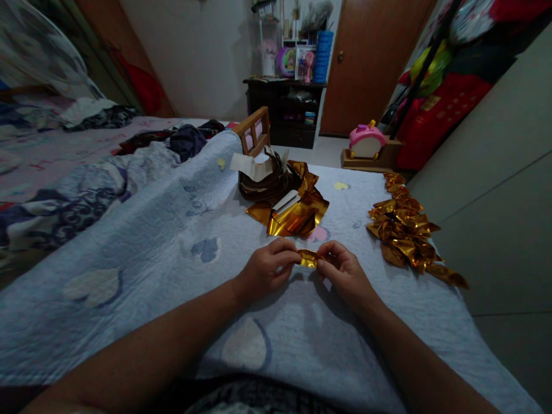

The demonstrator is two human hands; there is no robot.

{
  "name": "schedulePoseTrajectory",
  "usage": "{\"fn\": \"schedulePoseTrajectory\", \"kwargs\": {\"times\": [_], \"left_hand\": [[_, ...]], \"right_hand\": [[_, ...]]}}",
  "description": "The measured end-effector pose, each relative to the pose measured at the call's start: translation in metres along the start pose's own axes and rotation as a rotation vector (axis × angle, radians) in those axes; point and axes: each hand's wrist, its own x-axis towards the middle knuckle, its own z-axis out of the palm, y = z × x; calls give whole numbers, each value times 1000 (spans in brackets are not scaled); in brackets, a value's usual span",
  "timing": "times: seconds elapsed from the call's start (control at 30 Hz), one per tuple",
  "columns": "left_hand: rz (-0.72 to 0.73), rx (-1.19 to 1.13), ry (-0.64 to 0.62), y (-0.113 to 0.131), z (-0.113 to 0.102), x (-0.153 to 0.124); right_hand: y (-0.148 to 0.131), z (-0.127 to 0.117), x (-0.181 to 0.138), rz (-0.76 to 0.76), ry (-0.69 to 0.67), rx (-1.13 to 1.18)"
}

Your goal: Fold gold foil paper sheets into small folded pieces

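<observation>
A small folded piece of shiny gold foil paper (309, 259) is stretched between my two hands, above the bed cover. My left hand (272, 265) pinches its left end between thumb and fingers. At the right end, the thumb and fingers of my right hand (341, 268) close on it. Just beyond my hands lie loose gold foil sheets (297, 217), with a thick stack of paper (263, 181) behind them. A small white folded piece (286, 201) rests on the foil. Over to the right is a row of folded gold foil pieces (403, 230).
A light blue quilt (172, 259) with heart shapes covers the bed and rises in a ridge to the left. Rumpled clothes (187, 141) lie beyond it. A pink toy (367, 140) stands past the far edge, near a dark cabinet (280, 109) and a brown door (371, 69).
</observation>
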Motion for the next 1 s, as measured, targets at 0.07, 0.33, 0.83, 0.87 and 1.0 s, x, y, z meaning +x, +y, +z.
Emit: {"fn": "schedulePoseTrajectory", "kwargs": {"times": [0.07, 0.33, 0.83, 0.87, 1.0], "left_hand": [[6, -30, -26, 4, -2, 1], [-143, -188, -15, 3, 4, -1], [-196, -320, -38, -2, 7, 3], [-197, -323, -39, -3, 7, 3], [-199, -329, -45, -4, 8, 3]], "right_hand": [[1, 0, 1, -10, 10, 1], [-2, -2, -2, 0, -8, 47], [0, -2, -1, 20, 15, 117], [0, -2, -1, 16, 19, 110], [0, -2, 0, 2, 26, 80]]}}
